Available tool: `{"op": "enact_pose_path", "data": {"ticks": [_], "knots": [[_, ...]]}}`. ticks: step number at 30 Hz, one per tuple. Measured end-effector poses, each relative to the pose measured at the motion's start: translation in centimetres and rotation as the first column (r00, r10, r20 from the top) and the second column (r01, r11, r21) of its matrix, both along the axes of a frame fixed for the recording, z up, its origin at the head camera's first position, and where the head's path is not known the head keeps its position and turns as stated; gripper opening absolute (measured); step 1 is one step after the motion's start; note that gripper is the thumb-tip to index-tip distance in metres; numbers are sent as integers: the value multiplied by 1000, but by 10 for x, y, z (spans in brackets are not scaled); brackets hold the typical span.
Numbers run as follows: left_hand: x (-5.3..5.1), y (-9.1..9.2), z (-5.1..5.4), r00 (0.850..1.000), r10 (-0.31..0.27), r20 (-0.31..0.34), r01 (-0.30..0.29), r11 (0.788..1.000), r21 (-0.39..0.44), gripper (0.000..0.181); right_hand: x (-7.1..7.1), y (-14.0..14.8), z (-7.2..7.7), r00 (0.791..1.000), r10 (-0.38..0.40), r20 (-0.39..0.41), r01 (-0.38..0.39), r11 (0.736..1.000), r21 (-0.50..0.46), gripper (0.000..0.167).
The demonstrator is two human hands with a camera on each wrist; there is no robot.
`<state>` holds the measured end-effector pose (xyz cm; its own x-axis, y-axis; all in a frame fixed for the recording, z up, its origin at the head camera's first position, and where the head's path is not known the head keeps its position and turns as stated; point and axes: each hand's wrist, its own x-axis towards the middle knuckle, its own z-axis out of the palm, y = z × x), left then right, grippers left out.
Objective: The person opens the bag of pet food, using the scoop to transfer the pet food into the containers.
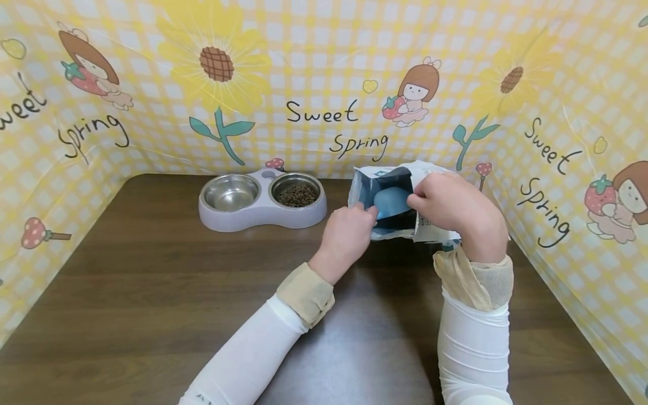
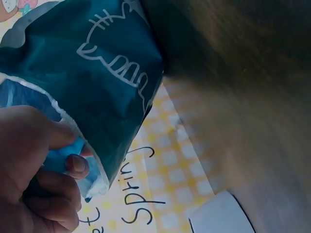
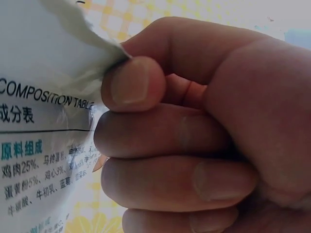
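Two white sleeves (image 1: 248, 349) come up from the bottom of the frame over a brown table (image 1: 152, 281). Right of centre, the left hand (image 1: 349, 236) seems to pinch the handle of a blue scoop (image 1: 392, 202), which sits inside the mouth of a pet-food bag (image 2: 104, 102); farther right, the right hand (image 1: 453, 205) grips the bag's edge between thumb and forefinger. Left of centre, toward the back, stands a lilac feeder (image 1: 263, 209). Its right bowl holds brown kibble (image 1: 297, 196); its left bowl (image 1: 232, 192) shows bare steel, so I'd judge one side served, the other not. The bag gapes unclosed, so the work looks unfinished to me. Yellow checked cloth (image 1: 314, 62) hangs behind everything.
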<state>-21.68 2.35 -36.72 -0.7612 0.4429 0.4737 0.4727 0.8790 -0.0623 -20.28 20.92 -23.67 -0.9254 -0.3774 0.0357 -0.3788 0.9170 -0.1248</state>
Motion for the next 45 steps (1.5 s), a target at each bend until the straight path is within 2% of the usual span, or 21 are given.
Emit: {"op": "enact_pose_path", "data": {"ticks": [6, 9, 12, 16, 22, 26, 32, 34, 38, 45], "knots": [[0, -1, 0, 997, -5, 75, 7, 1000, -20, 18, -1, -1, 0, 1000, -7, 15, 7, 1000, 6, 47], [-2, -4, 3, 988, -28, 155, 26, 1000, 14, 19, -1, -1, 0, 1000, -3, 17, 3, 1000, 11, 48], [-3, -9, 7, 968, -62, 243, 48, 997, 61, 21, -2, -1, 0, 1000, 3, 20, -3, 1000, 14, 48], [-6, -14, 10, 933, -106, 343, 68, 990, 122, 21, -3, -1, -2, 1000, 11, 25, -11, 1000, 15, 48], [-10, -15, 10, 870, -170, 463, 54, 966, 252, 27, -3, -2, -3, 999, 3, 32, -3, 1000, 8, 47], [-14, -17, 10, 825, -221, 520, 18, 930, 367, 31, -3, -2, -2, 999, -3, 47, 3, 1000, 6, 47], [-21, -25, 10, 736, -293, 610, -67, 865, 497, 35, -4, -3, -2, 998, -2, 56, 2, 1000, 7, 47], [-24, -27, 10, 715, -314, 624, -84, 848, 523, 37, -4, -2, -2, 998, 4, 56, -4, 1000, 4, 48], [-26, -32, 12, 676, -362, 642, -140, 793, 594, 38, -4, -1, -1, 999, 8, 54, -8, 1000, -7, 49], [-25, -41, 13, 585, -451, 674, -272, 674, 687, 37, -4, 0, -2, 998, 7, 61, -6, 1000, -13, 50]]}}
